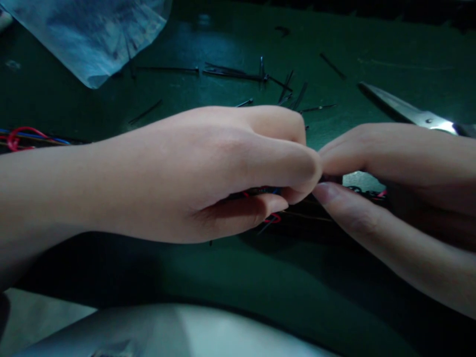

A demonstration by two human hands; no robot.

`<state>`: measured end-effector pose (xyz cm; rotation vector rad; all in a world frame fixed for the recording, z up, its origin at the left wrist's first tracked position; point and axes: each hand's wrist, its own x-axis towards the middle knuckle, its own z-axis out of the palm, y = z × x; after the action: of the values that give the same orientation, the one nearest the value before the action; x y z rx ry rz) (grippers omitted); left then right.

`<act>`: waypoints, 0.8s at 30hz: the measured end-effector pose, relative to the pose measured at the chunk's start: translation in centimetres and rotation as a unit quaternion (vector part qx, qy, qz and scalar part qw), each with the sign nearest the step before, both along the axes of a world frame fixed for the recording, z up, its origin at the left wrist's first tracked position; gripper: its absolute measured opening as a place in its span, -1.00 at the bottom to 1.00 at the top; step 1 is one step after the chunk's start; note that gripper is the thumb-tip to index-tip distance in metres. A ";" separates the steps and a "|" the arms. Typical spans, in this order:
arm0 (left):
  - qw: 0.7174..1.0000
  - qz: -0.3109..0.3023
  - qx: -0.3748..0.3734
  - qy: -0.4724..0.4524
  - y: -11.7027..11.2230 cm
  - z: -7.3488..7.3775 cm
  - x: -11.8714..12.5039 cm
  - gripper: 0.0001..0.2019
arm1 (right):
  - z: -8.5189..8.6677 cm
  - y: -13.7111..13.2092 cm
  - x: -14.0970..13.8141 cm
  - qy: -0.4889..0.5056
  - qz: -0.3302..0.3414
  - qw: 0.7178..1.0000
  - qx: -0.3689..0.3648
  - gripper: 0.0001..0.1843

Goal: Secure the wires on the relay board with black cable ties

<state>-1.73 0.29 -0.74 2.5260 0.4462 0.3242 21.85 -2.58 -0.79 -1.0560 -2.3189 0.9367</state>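
Observation:
My left hand point(208, 168) reaches across from the left with its fingers curled closed round a bundle of thin wires point(273, 218), of which red, blue and dark strands show under the thumb. My right hand point(372, 163) comes in from the right, its thumb and forefinger pinched together against the left fingertips, gripping the same bundle where more dark and red wire point(368, 192) shows beneath it. Most of the bundle is hidden by the two hands.
The dark green table point(230, 282) carries several cut black cable-tie pieces point(238, 74) at the back. Scissors point(409, 111) lie at the right. A clear plastic bag point(92, 34) sits top left. Red, blue and orange wires point(26, 139) trail off the left edge.

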 end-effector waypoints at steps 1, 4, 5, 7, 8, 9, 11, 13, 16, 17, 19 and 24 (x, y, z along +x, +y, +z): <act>1.000 -0.001 0.003 0.001 0.0 0.0 0.0 -0.86 | -0.1 0.0 0.0 0.001 0.003 1.000 0.001 -0.88; 1.000 0.002 0.008 0.013 -0.1 0.2 0.0 -0.85 | -0.2 -0.1 0.3 -0.014 0.002 1.000 0.016 -0.85; 1.000 0.004 0.008 0.016 -0.1 0.2 0.0 -0.84 | -0.3 -0.1 0.4 -0.021 -0.001 1.000 0.022 -0.84; 1.000 0.005 0.007 0.018 -0.2 0.3 0.0 -0.84 | -0.3 -0.1 0.5 -0.024 0.001 0.999 0.029 -0.84; 1.000 0.004 0.007 0.015 -0.2 0.3 -0.1 -0.84 | -0.3 -0.1 0.5 -0.024 0.003 0.999 0.028 -0.84; 1.000 0.003 0.006 0.013 -0.2 0.3 -0.1 -0.84 | -0.2 -0.1 0.5 -0.021 0.003 0.999 0.030 -0.84; 1.000 0.002 0.006 0.011 -0.2 0.4 -0.1 -0.84 | -0.2 -0.1 0.4 -0.023 0.000 0.999 0.029 -0.84; 1.000 0.002 0.006 0.011 -0.1 0.4 -0.1 -0.84 | -0.2 -0.1 0.2 -0.028 -0.002 0.999 0.026 -0.84; 1.000 0.001 0.005 0.009 -0.1 0.3 -0.1 -0.85 | -0.3 -0.1 0.0 -0.026 -0.006 0.999 0.027 -0.85; 1.000 0.002 0.005 0.009 -0.1 0.3 -0.1 -0.85 | -0.3 -0.2 0.0 -0.023 -0.004 0.999 0.028 -0.85; 1.000 0.002 0.006 0.007 -0.1 0.2 -0.1 -0.85 | -0.4 -0.2 0.1 -0.018 -0.002 1.000 0.025 -0.84; 1.000 0.001 0.011 0.009 -0.1 0.2 -0.1 -0.84 | -0.3 -0.2 0.2 -0.016 -0.006 1.000 0.024 -0.87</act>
<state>-1.84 0.23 -0.50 2.5515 0.4544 0.3078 22.08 -2.74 -1.04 -1.0713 -2.3455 0.8608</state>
